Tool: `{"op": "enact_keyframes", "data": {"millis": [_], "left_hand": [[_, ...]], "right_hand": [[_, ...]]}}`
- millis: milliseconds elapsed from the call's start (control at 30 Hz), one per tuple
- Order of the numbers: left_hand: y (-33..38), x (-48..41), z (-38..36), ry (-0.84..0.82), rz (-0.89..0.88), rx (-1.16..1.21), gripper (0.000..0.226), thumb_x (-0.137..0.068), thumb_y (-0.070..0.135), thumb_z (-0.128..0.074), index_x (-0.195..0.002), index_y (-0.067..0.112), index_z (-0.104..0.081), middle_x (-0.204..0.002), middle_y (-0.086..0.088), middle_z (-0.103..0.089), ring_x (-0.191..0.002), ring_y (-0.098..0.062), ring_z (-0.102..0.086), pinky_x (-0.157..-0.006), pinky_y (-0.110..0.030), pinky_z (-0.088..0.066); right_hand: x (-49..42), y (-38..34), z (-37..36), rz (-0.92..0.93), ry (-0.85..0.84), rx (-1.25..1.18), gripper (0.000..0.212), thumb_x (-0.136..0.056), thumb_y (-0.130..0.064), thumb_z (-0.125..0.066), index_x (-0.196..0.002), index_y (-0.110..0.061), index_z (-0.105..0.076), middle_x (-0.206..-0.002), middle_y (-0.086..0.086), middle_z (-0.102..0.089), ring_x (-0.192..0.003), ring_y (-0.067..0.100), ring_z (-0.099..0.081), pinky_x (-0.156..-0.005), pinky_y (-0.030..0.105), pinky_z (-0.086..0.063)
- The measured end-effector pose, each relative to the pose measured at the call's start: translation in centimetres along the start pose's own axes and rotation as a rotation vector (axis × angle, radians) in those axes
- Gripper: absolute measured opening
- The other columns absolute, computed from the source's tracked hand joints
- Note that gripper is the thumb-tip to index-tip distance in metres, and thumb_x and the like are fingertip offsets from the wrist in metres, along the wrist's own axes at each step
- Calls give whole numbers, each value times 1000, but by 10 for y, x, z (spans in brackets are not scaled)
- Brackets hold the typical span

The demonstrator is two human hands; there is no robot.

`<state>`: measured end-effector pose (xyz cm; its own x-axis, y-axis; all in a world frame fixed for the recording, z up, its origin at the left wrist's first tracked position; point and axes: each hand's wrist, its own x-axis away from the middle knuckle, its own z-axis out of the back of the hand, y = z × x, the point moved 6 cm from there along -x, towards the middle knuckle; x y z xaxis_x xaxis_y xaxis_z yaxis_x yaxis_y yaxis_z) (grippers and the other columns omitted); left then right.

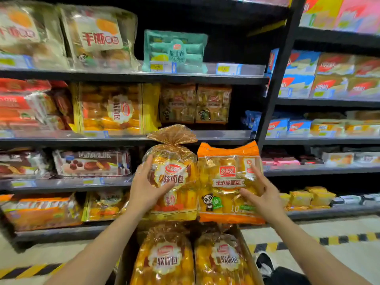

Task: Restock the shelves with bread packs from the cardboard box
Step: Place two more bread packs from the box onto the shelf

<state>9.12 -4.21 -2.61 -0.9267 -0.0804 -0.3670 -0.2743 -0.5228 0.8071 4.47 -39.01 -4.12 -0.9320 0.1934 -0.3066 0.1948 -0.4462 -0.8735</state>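
Two bread packs are held up side by side, edges touching, in front of the dark metal shelves (131, 78): a clear bag with a gathered gold top (174, 161) on the left and an orange flat pack (228, 153) on the right. The left hand (144, 192) grips the gold-topped bag by its left side, with the thumb laid across the front label. The right hand (263, 194) holds the orange pack at its right edge, fingers spread up the side and thumb pressed on the front. Directly below them, an open cardboard box (247, 254) holds two more gold-wrapped packs (164, 262) lying side by side, labels up. The shelves around carry rows of packaged bread and cakes behind price strips. The box sits on a pale floor (339, 262) crossed by yellow-and-black striped tape (349, 237).
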Motion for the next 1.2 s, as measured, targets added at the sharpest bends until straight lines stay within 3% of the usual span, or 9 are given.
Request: {"op": "enact_keyframes", "data": {"millis": [233,367,500,667,767,867,933,1033,1200], "left_hand": [[42,-103,0,80,-79,26,108,-65,51,-83,-152,34,-21,-153,2,-33,-139,-19,-32,-110,-40,-30],[53,-163,-10,70,-94,23,109,-65,49,-83,-153,31,-21,-155,1,-31,-141,-20,-30,-111,-40,-30],[52,-223,-23,62,-59,7,110,-63,53,-82,-153,31,-22,-156,0,-30,-142,-22,-30,-112,-42,-29],[47,-294,-46,65,-23,-26,108,-66,50,-82,-152,18,-26,-156,-5,-31,-142,-23,-30,-113,-38,-27],[29,-338,-54,109,123,37,101,-63,50,-85,-139,0,-41,-136,-14,-51,-128,-29,-47,-98,-35,-41],[18,-381,-62,129,191,-24,61,-69,48,-82,-109,7,-62,-115,-11,-62,-117,-25,-57,-80,-26,-42],[22,-406,-75,77,29,-139,76,-75,44,-78,-139,14,-48,-141,-6,-51,-130,-22,-46,-96,-22,-35],[18,-423,-96,94,-172,-140,106,-71,41,-82,-154,18,-19,-153,-6,-35,-139,-25,-34,-113,-30,-27],[-31,-450,-131,-139,-32,-272,146,-48,83,-69,-150,29,21,-162,1,-11,-147,-26,-17,-119,-43,-20]], "right_hand": [[-92,-40,9,84,84,-69,81,-82,-18,-75,-140,-56,-34,-125,-37,-43,-118,1,-50,-99,38,-49],[-149,-46,12,82,109,-86,80,-81,-20,-76,-135,-62,-34,-134,-15,-49,-122,11,-52,-99,44,-51],[-212,-42,10,71,130,-93,80,-80,-19,-77,-136,-61,-37,-138,-12,-51,-121,11,-54,-96,45,-52],[-293,-34,-1,55,156,-93,79,-78,-15,-80,-144,-37,-42,-133,-14,-52,-118,8,-54,-97,32,-49],[-344,-23,-1,59,217,-83,76,-76,-14,-81,-143,-20,-46,-135,-12,-49,-124,7,-50,-102,26,-42],[-384,-22,-3,78,300,-84,60,-77,-9,-79,-132,-5,-55,-124,5,-62,-95,-3,-64,-76,6,-46],[-405,-24,-13,102,299,-114,60,-80,-2,-74,-136,-10,-52,-116,4,-63,-80,-11,-62,-66,1,-45],[-436,-10,-43,118,214,89,76,-79,-10,-77,-145,-24,-42,-133,0,-56,-111,10,-56,-84,9,-43],[-461,32,-95,-171,-78,799,113,-68,-74,-66,-154,-24,-13,-162,12,-9,-143,34,-26,-112,36,-33]]}}
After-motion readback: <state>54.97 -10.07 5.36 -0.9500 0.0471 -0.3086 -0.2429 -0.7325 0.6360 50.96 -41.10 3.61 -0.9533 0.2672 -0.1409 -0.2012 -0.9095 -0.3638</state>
